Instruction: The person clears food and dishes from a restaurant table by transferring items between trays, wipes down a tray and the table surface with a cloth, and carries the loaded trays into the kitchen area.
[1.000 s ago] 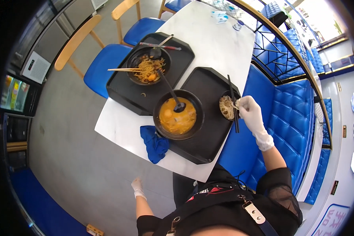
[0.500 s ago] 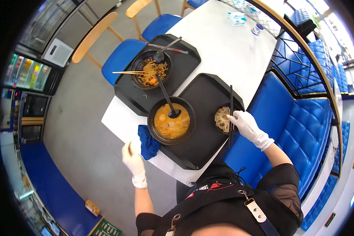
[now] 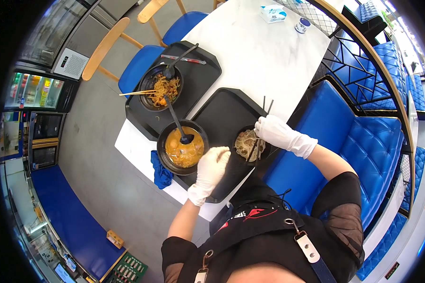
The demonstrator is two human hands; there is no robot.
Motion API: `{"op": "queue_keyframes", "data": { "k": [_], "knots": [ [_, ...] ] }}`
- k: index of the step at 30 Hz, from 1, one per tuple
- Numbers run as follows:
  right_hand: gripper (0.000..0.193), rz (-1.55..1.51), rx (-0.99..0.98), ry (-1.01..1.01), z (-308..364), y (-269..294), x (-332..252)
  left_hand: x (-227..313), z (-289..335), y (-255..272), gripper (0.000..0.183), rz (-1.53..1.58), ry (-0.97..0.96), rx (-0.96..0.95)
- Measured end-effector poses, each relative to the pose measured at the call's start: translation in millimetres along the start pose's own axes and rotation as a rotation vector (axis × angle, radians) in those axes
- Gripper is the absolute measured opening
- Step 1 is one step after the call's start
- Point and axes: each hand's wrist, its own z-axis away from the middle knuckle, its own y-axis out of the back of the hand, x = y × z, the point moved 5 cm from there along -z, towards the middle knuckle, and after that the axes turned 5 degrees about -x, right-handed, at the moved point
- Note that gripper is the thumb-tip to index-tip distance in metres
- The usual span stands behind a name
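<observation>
While my white-gloved right hand [image 3: 279, 134] pinched slim black chopsticks [image 3: 270, 107], slanting far-right to near-left over the round black noodle bowl [image 3: 265, 152] just left, my white-gloved left hand [image 3: 212, 166] curled farther left, seemingly empty.

Black chopsticks [image 3: 268, 105] slanted over a noodle bowl [image 3: 267, 152]

The pair is held slightly parted, near ends set among pale, tangled noodles [image 3: 243, 143]. These are contained in the small, dark, round bowl, placed upright toward the right.
</observation>
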Motion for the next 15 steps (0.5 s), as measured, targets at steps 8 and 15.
{"op": "queue_keyframes", "data": {
  "k": [8,15],
  "knots": [
    [0.01,0.216,-0.01,0.039,-4,70,-18,20,9,-14,0.017,-0.186,0.097,-0.023],
    [0.009,0.464,-0.027,-0.005,-5,108,-37,8,13,-24,0.018,-0.256,0.058,-0.045]
  ]
}}
